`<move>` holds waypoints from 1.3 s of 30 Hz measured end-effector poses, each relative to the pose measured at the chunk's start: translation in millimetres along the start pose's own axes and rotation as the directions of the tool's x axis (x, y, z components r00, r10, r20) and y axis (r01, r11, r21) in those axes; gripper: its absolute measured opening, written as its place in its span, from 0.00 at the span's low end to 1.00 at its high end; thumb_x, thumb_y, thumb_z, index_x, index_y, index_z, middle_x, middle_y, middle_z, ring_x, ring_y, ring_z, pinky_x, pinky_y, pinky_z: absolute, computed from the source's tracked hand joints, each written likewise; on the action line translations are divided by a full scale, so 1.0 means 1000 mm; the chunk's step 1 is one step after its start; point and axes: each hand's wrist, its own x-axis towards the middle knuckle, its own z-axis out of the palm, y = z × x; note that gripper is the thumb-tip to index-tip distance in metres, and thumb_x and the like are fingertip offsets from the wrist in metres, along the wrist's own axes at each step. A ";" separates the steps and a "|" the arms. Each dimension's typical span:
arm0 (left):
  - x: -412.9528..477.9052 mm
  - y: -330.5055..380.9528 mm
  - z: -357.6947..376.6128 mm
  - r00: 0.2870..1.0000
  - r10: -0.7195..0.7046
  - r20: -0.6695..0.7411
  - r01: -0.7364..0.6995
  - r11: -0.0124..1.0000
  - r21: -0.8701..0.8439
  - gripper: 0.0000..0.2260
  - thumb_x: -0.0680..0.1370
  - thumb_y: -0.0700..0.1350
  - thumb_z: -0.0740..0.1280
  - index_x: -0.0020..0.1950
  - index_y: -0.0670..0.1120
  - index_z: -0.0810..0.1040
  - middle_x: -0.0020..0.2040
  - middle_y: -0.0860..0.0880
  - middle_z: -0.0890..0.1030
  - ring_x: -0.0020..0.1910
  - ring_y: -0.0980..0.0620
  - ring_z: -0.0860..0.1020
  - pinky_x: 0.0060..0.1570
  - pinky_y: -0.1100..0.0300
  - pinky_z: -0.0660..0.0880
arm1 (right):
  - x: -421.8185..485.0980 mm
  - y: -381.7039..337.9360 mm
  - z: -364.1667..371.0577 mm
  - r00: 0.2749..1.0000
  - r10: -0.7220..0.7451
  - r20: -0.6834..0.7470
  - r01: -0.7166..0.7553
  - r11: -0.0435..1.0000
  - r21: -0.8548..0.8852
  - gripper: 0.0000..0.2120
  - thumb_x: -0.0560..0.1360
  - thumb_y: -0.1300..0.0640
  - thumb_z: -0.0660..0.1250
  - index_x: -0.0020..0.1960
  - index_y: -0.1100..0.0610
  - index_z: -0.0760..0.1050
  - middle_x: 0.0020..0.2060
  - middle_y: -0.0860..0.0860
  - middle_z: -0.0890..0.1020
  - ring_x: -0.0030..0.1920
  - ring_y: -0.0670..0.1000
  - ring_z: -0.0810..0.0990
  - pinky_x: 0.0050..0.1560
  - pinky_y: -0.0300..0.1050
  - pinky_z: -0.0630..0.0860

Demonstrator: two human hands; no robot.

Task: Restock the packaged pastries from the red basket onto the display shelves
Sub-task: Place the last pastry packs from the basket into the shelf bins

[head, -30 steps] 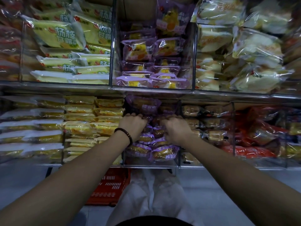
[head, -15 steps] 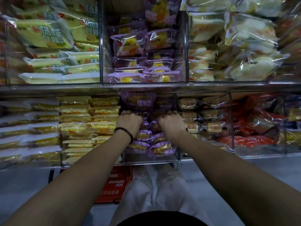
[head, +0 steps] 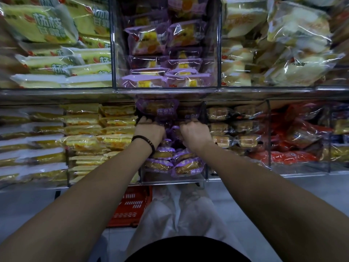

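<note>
- The left hand (head: 150, 132) reaches into the middle of the frame with knuckles up and fingers curled down into the purple pastry packs (head: 186, 165); it grips their film, though the fingertips are hidden among the wrappers
- The right hand (head: 195, 132) sits just beside it in the same pose, fingers bent over a crinkled wrapper edge and holding it, thumb out of sight
- Both forearms stretch forward from the lower corners of the frame, wrists roughly level, with a dark bracelet (head: 145, 140) on the left wrist
- The packs look light and soft: a puffy bun in slick, air-filled film that likely slides against its neighbours and dents if squeezed, so a loose hold across the flat sides or on the sealed end flaps seems safest
- These packs are stacked in the clear compartment (head: 206, 148) on the lower shelf, centre frame, filling it nearly to the top
- Yellow packs (head: 85, 127) lie in the next bin to the left, brown bun packs (head: 234, 127) to the right
- The red basket (head: 132, 207) stands on the floor below the shelf, lower centre, half hidden by the person's legs; what it contains cannot be seen
</note>
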 end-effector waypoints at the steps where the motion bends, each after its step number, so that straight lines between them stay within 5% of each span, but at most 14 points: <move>1: 0.002 0.000 0.000 1.000 -0.008 -0.004 0.008 1.000 -0.003 0.13 0.81 0.57 0.65 0.59 0.56 0.85 0.59 0.49 0.83 0.64 0.46 0.76 0.68 0.53 0.62 | 0.001 -0.001 0.000 1.000 -0.017 0.002 0.017 1.000 -0.005 0.10 0.76 0.60 0.73 0.57 0.55 0.81 0.51 0.54 0.84 0.54 0.59 0.83 0.41 0.49 0.72; 10: -0.011 -0.002 0.005 0.995 -0.051 -0.088 0.055 0.998 0.040 0.10 0.78 0.44 0.68 0.53 0.55 0.86 0.48 0.50 0.86 0.57 0.44 0.80 0.63 0.51 0.71 | 0.003 0.002 0.011 0.999 -0.034 0.038 0.034 0.999 -0.007 0.13 0.77 0.68 0.69 0.56 0.53 0.82 0.52 0.53 0.83 0.56 0.58 0.82 0.40 0.50 0.75; 15: -0.014 0.000 0.007 0.991 -0.032 -0.130 0.046 0.993 0.106 0.07 0.75 0.53 0.71 0.50 0.54 0.85 0.43 0.51 0.85 0.51 0.45 0.81 0.59 0.50 0.72 | 0.000 0.007 0.011 0.997 -0.049 0.056 0.050 0.998 -0.026 0.14 0.76 0.68 0.69 0.58 0.53 0.81 0.50 0.52 0.83 0.52 0.58 0.83 0.40 0.50 0.74; 19: -0.019 0.002 0.009 0.983 0.014 -0.181 0.017 0.985 0.169 0.21 0.74 0.70 0.67 0.48 0.54 0.83 0.41 0.51 0.85 0.47 0.46 0.83 0.59 0.49 0.70 | 0.003 0.001 0.013 0.998 -0.045 0.045 0.046 0.998 -0.031 0.13 0.77 0.68 0.68 0.57 0.54 0.81 0.54 0.54 0.83 0.56 0.59 0.82 0.43 0.52 0.78; 28: -0.008 0.015 0.009 0.979 -0.069 -0.191 0.085 0.994 0.073 0.13 0.78 0.60 0.68 0.51 0.52 0.85 0.48 0.49 0.84 0.52 0.44 0.81 0.59 0.50 0.69 | 0.009 0.001 0.021 0.999 -0.021 0.046 0.019 0.999 0.042 0.11 0.78 0.60 0.72 0.60 0.55 0.80 0.59 0.56 0.80 0.59 0.59 0.81 0.48 0.54 0.82; 30: -0.008 0.011 0.009 0.979 -0.053 -0.197 0.059 0.998 0.026 0.17 0.78 0.63 0.68 0.52 0.51 0.84 0.49 0.48 0.85 0.50 0.44 0.82 0.58 0.51 0.71 | 0.003 0.009 0.017 1.000 -0.031 0.000 0.031 0.995 0.097 0.16 0.78 0.53 0.73 0.63 0.55 0.77 0.59 0.56 0.79 0.59 0.60 0.80 0.50 0.55 0.82; 34: -0.028 -0.004 0.010 0.952 0.043 -0.303 -0.067 0.995 -0.069 0.16 0.77 0.60 0.70 0.57 0.51 0.79 0.52 0.47 0.82 0.46 0.43 0.83 0.51 0.50 0.75 | -0.021 0.027 0.016 0.973 -0.198 -0.120 0.205 0.977 0.055 0.19 0.71 0.54 0.75 0.61 0.56 0.80 0.51 0.56 0.82 0.51 0.60 0.81 0.48 0.53 0.80; 39: -0.055 -0.002 0.027 0.902 0.282 -0.327 -0.300 0.954 -0.006 0.17 0.74 0.53 0.68 0.61 0.52 0.77 0.57 0.49 0.79 0.55 0.44 0.80 0.55 0.48 0.72 | -0.042 0.020 0.033 0.957 -0.290 0.023 0.290 0.957 -0.003 0.22 0.71 0.45 0.75 0.63 0.51 0.80 0.59 0.53 0.82 0.60 0.58 0.80 0.58 0.54 0.75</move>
